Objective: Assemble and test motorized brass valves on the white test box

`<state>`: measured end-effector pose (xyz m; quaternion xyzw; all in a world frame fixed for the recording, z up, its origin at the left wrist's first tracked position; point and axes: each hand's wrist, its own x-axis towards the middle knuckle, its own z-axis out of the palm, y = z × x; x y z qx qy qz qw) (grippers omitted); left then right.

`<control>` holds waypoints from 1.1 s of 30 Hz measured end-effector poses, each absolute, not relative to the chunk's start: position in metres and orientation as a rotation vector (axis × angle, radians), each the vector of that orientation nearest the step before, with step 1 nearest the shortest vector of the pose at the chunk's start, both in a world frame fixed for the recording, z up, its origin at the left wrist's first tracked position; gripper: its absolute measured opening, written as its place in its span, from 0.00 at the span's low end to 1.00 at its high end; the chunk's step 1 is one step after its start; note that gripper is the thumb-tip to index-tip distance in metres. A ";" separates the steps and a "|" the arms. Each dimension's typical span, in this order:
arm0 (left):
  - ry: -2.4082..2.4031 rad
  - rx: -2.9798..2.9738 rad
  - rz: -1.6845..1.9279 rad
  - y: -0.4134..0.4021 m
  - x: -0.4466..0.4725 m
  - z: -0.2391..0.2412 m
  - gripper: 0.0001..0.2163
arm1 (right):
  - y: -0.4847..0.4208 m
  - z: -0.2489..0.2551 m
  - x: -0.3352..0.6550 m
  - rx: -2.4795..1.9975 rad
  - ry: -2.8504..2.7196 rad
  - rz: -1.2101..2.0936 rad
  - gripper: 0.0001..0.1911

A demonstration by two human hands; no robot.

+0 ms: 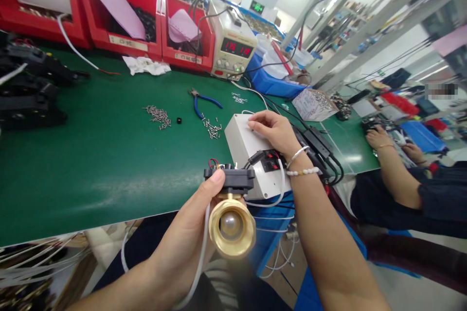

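My left hand (195, 218) grips a brass ball valve (233, 233) with a black actuator housing (237, 180) on top. The valve's round opening faces me, and a ball shows inside it. Small red and other wires stick out of the housing, and a white cable (204, 248) runs down past my palm. On top of a light grey control box (244, 138) rests my right hand (275, 129), thumb and fingertips drawn together; anything between them is hidden. The box's near side carries a black socket panel with red parts (270, 160), where cables plug in.
Blue-handled cutters (204, 102) lie between piles of small screws (158, 116) on the green bench (109, 165). Red bins (124, 48) and a power supply (233, 48) line the back. Black assemblies (32, 82) sit left. A co-worker's hands (381, 141) are at right.
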<state>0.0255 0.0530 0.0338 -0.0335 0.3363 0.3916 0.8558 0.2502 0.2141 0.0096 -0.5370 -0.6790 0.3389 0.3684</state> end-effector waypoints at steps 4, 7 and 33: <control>0.676 -0.016 0.846 0.052 0.025 0.034 0.17 | 0.214 0.010 0.250 -1.389 -1.735 0.870 0.20; 0.701 0.031 0.871 0.052 0.024 0.037 0.15 | 0.213 0.011 0.250 -1.391 -1.750 0.872 0.20; 0.738 0.033 0.844 0.052 0.025 0.032 0.20 | 0.217 0.010 0.252 -1.395 -1.903 0.812 0.18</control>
